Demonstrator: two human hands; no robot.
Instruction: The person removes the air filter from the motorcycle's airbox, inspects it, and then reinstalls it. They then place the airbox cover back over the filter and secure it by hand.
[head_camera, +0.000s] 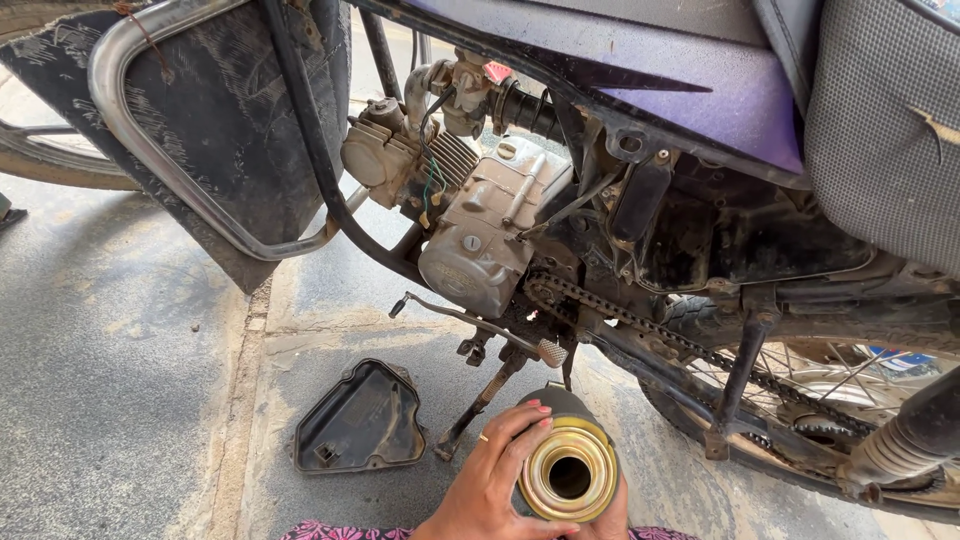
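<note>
— Head view, low centre: what is being held?
— A cylindrical air filter, dark on its body, with a shiny brass-coloured ring around a dark round hole facing up, just below the motorcycle's chain.
— And the grip?
— The left hand wraps its side, fingers curled over the top. The right hand grasps from beneath, mostly hidden. A black side cover lies on the pavement nearby.

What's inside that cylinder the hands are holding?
The cylindrical filter has a gold ringed end cap around a central hole; the bore inside looks dark and hollow. The left hand covers its side, and the right hand hides the underside.
</note>
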